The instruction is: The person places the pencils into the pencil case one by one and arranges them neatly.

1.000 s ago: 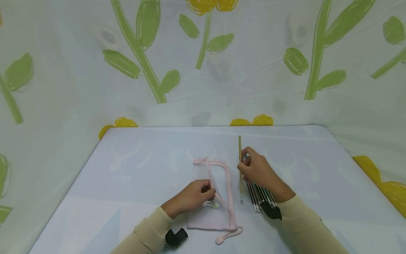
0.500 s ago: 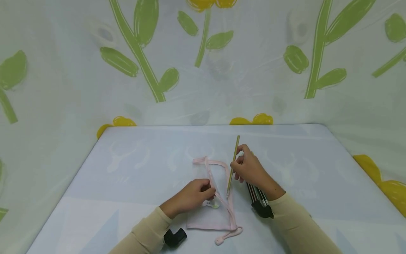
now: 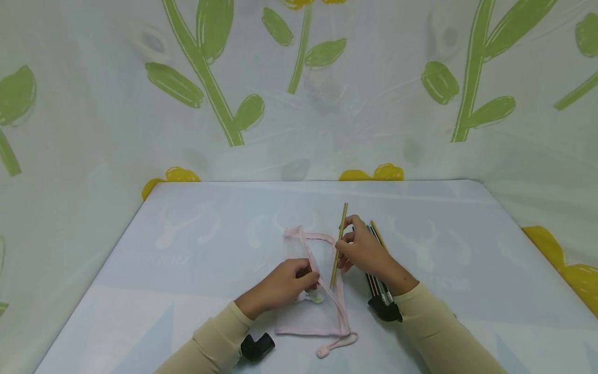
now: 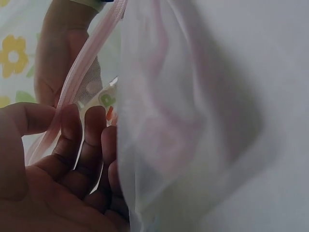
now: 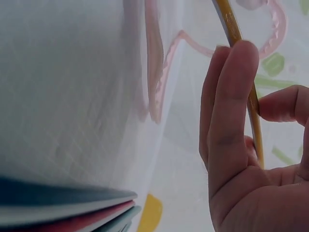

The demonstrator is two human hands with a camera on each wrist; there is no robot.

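Observation:
A sheer zip pouch [image 3: 310,318] with pink edging lies on the table, its zipper side spread apart. My left hand [image 3: 282,285] pinches one pink zipper edge [image 4: 79,72] between thumb and index finger. To its right, my right hand [image 3: 371,257] holds a yellow pencil [image 3: 343,218] between thumb and fingers, tilted steeply. The pencil's lower end overlaps the pouch's opening, between the two pink edges. In the right wrist view the same pencil [image 5: 229,19] runs behind the fingertips. Several dark striped pencils [image 3: 374,285] lie beneath my right hand and wrist, partly hidden.
Another yellow pencil [image 3: 377,234] lies with the pile. A pink pull cord [image 3: 334,347] trails from the pouch's near corner. Black wrist cameras [image 3: 258,347] hang at both cuffs. The white table [image 3: 210,218] ends at a flower-patterned curtain [image 3: 374,130].
My right hand has carried the yellow pencil left from beside the pile to the pouch's opening, tilting it. My left hand stays on the zipper edge.

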